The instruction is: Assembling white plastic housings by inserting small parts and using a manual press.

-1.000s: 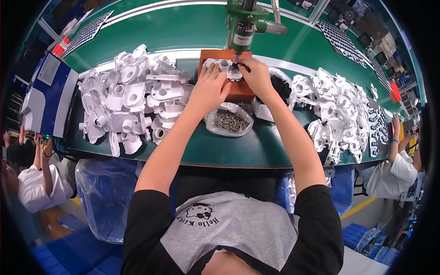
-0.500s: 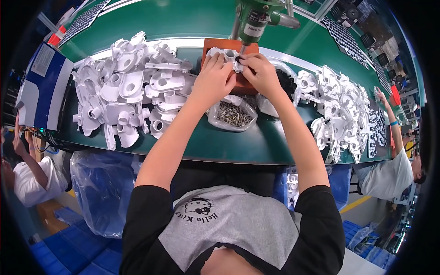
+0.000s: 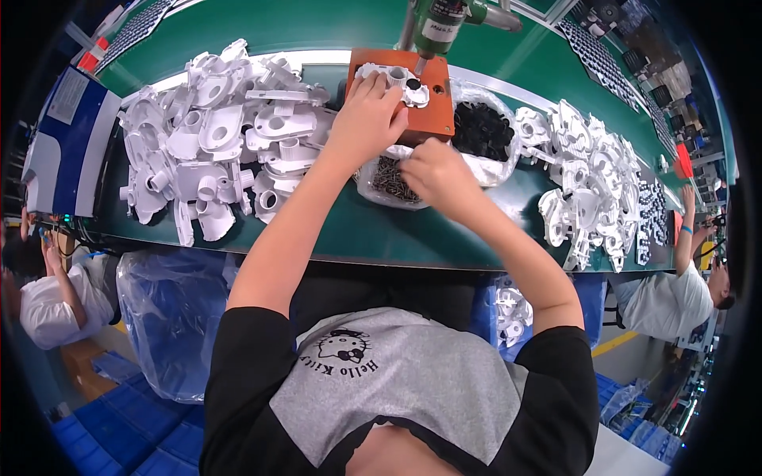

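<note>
A white plastic part [image 3: 414,95] with a round tube and a black round piece in it lies on the orange fixture block [image 3: 432,119]. My left hand [image 3: 367,115] holds this part from its left side, fingers laid over it. Just in front of the block sits a clear plastic bag of small metal screws [image 3: 389,178]. My right hand [image 3: 435,176] is at the right side of the bag, its fingers bent together over the screws; what they pinch is hidden. The tip of a green powered driver or press [image 3: 439,32] hangs above the block, apart from the part.
Piles of white plastic parts stand at left [image 3: 198,151] and right [image 3: 583,178]. A bag of black pieces [image 3: 482,131] lies right of the block. A blue-and-white machine [image 3: 67,147] stands far left. Blue lined bins [image 3: 171,325] sit below the table edge. Co-workers are at both sides.
My right hand has left the white part and come down toward me to the screw bag. The black round piece now shows in the part. My left hand stays on the part.
</note>
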{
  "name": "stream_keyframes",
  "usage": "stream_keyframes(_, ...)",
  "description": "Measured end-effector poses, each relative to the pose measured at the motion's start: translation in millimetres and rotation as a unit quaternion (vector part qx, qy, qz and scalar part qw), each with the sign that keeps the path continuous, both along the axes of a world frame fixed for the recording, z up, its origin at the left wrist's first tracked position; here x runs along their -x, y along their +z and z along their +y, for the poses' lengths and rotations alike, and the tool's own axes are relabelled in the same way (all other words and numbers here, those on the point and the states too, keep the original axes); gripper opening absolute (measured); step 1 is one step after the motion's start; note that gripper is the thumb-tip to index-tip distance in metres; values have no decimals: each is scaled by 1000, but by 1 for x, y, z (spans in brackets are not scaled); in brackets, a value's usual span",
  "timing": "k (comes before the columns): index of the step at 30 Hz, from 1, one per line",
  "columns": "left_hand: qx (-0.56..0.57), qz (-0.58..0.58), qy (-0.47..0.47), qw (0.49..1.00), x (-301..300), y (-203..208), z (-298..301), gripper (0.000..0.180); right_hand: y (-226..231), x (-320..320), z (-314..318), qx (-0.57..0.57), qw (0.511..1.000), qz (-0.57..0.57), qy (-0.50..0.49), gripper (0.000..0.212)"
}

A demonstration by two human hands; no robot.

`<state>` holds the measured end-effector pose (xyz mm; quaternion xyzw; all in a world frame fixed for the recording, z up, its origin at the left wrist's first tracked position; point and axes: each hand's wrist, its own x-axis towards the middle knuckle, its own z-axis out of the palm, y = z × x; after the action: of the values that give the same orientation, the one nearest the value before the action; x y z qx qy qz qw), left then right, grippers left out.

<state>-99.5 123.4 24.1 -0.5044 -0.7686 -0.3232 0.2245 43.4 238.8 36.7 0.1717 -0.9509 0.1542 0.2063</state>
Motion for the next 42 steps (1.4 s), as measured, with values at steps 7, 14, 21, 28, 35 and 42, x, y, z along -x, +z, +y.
stream_keyframes(7,-1,-12,-10,1000,2,-3,1,28,-32,12,-14,-93,993,14,-76,12)
stream_keyframes(14,-7,-1,-4,1000,1,-3,-1,28,-22,11,-29,-174,979,-13,-110,14)
stream_keyframes(21,0,-14,-6,1000,2,-2,0,30,2,11,-4,161,964,-204,-58,14)
stream_keyframes(28,0,0,5,1000,0,-1,-2,30,33,22,38,384,896,-201,-98,22)
stream_keyframes(35,22,-16,2,1000,0,3,-1,31,26,78,75,394,899,-109,-154,21)
stream_keyframes(42,0,-5,-2,1000,0,2,-3,28,17,97,63,468,873,-58,-122,17)
